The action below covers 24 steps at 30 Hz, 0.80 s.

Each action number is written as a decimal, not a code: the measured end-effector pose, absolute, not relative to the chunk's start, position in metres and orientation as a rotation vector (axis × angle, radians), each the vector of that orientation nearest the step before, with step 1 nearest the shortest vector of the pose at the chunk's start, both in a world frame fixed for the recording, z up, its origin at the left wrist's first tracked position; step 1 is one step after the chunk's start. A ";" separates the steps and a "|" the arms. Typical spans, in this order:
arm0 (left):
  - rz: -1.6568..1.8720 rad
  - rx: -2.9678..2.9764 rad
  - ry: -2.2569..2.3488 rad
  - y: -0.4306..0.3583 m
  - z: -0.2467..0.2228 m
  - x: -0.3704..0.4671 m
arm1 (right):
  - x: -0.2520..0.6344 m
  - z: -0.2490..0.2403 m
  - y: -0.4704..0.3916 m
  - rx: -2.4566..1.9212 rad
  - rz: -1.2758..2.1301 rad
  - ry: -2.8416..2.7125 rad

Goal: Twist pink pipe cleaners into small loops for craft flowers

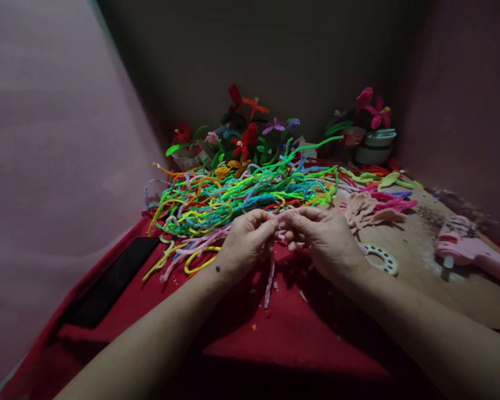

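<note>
Over the front of the red cloth (233, 339), my left hand (252, 236) and my right hand (325, 236) meet fingertip to fingertip. Both are closed in a pinch on a pale pink pipe cleaner (270, 283), whose tail hangs down below the fingers. Most of its upper part is hidden by my fingers. Just beyond the hands spreads a tangled heap of pipe cleaners (233, 194) in green, yellow, blue, orange and pink. A yellow pipe cleaner loop (200, 261) lies beside my left wrist. Close to my right wrist is a pale ring with holes (383, 258).
A black phone (112, 280) lies at left. On the right, a brown board (420, 289) carries a pink glue gun (462, 247) and beige fuzzy petals (360, 211). Fuzzy flowers (245, 139) and a lidded container (375, 147) stand at the back. Pale walls flank both sides.
</note>
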<state>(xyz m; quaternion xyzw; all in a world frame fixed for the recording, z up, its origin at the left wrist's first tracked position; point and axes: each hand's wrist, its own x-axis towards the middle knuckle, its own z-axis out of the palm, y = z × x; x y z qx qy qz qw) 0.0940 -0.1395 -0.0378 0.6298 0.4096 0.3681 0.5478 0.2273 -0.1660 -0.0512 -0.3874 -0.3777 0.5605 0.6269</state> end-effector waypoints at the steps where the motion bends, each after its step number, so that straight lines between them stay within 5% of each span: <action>1: 0.862 1.523 0.992 -0.140 -0.036 0.094 | 0.228 -0.051 -0.166 -0.917 1.268 -0.873; 24: 0.729 1.696 1.012 -0.139 -0.031 0.091 | 0.230 -0.050 -0.166 -0.911 1.203 -1.061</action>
